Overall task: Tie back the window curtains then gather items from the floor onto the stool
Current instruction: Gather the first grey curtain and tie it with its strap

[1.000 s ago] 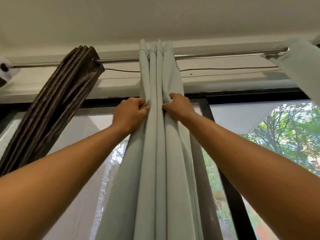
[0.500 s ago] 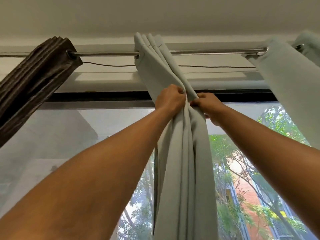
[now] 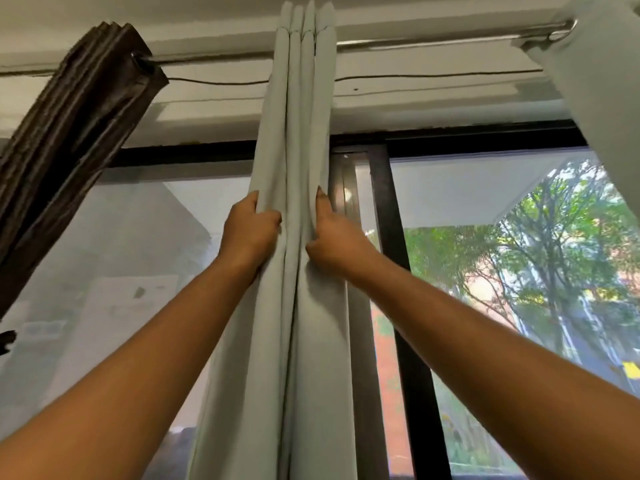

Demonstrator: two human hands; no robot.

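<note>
A pale grey-green curtain [image 3: 301,109] hangs bunched into narrow folds from the metal rod [image 3: 415,38], straight down the middle of the view. My left hand [image 3: 251,230] grips its left folds at about mid-height. My right hand [image 3: 332,233] pinches the right folds, thumb and fingers pressed into the cloth. Both arms reach up and forward. The floor, the stool and the floor items are out of view.
A dark brown curtain [image 3: 69,133] hangs bunched on the rod at the left. Another pale curtain [image 3: 602,91] hangs at the upper right. Behind stand the black window frame [image 3: 394,237], a mesh screen at left and trees outside at right.
The pale curtain, slanted and twisted half a second ago, now hangs straight in neat folds. Both hands have slid lower on it, and the view has shifted.
</note>
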